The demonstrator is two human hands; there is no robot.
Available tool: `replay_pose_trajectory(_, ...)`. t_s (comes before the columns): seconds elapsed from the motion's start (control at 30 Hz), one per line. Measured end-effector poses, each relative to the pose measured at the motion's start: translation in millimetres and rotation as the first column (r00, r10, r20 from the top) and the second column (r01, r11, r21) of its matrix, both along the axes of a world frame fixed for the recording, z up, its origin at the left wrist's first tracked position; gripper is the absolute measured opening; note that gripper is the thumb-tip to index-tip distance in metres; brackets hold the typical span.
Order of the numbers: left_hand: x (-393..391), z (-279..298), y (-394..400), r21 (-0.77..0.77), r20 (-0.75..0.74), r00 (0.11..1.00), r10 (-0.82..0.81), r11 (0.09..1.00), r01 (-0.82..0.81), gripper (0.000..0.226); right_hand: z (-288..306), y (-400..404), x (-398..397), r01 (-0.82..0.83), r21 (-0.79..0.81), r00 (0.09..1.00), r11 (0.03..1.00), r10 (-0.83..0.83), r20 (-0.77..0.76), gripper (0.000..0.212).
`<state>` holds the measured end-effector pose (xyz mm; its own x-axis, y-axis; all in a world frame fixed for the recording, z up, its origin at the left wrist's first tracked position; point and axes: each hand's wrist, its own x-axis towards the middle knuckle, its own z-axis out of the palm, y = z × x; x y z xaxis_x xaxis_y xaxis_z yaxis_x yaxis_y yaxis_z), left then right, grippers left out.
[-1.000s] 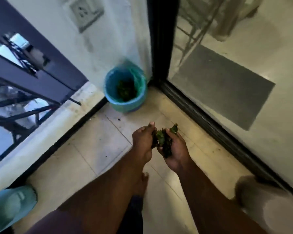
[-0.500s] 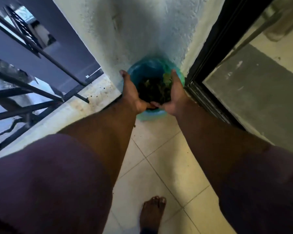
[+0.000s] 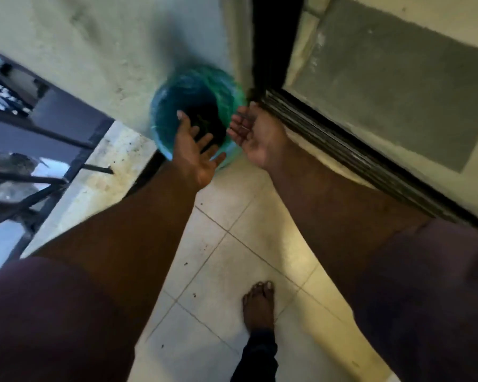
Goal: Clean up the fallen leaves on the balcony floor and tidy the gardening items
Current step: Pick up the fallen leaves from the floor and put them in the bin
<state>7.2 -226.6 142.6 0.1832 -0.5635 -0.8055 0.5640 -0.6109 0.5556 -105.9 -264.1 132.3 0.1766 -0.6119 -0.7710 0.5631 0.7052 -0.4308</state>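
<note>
A pale tiled floor [image 3: 260,244] was bounded by a rough wall [image 3: 94,51]. One bin [image 3: 166,106] was seen below two hands, left [image 3: 195,150] and right [image 3: 255,133], each grip spread and empty.

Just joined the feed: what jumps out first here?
Two empty, open hands, left hand and right hand, hang over a blue-green bucket in the wall corner by the sliding door track. Dark leaves lie inside it; small specks dot the floor tiles.
</note>
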Motion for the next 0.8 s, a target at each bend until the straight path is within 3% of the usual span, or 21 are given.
replay_pose_trajectory(0.1, -66, 8, 37, 0.043, 0.006, 0.973, -0.23, 0.972, 0.229, 0.064, 8, 57, -71, 0.053, -0.034, 0.998, 0.998, -0.054, -0.032, 0.021)
replay_pose_trajectory(0.2, -154, 11, 95, 0.107, -0.052, 0.868, -0.494, 0.861, 0.497, 0.057, 12, 141, -171, 0.133, -0.056, 0.985, 0.99, -0.138, -0.1, 0.008)
replay_pose_trajectory(0.27, -214, 14, 133, 0.143, -0.061, 0.724, -0.687, 0.712, 0.687, 0.055, 17, 198, -237, 0.206, -0.035, 0.966, 0.978, -0.209, -0.152, 0.01)
replay_pose_trajectory(0.4, -359, 28, 232, 0.283, 0.007, 0.242, -0.97, 0.234, 0.93, 0.041, 33, 348, -375, 0.41, 0.103, 0.882, 0.906, -0.365, -0.298, 0.014)
replay_pose_trajectory(0.53, -509, 44, 342, 0.238, 0.028, -0.09, -0.996, -0.081, 0.968, 0.019, 33, 494, -486, 0.594, 0.17, 0.746, 0.786, -0.459, -0.483, 0.024)
replay_pose_trajectory(0.6, -572, 48, 402, 0.213, 0.054, -0.236, -0.97, -0.219, 0.952, 0.007, 29, 563, -531, 0.573, 0.152, 0.648, 0.806, -0.332, -0.685, 0.018)
replay_pose_trajectory(0.67, -630, 44, 470, 0.209, 0.131, -0.443, -0.887, -0.412, 0.887, 0.004, 32, 641, -574, 0.542, 0.162, 0.527, 0.825, -0.184, -0.83, 0.008)
replay_pose_trajectory(0.8, -725, 38, 587, 0.238, 0.246, -0.77, -0.588, -0.734, 0.636, 0.032, 39, 772, -652, 0.537, 0.188, 0.488, 0.823, -0.121, -0.864, 0.012)
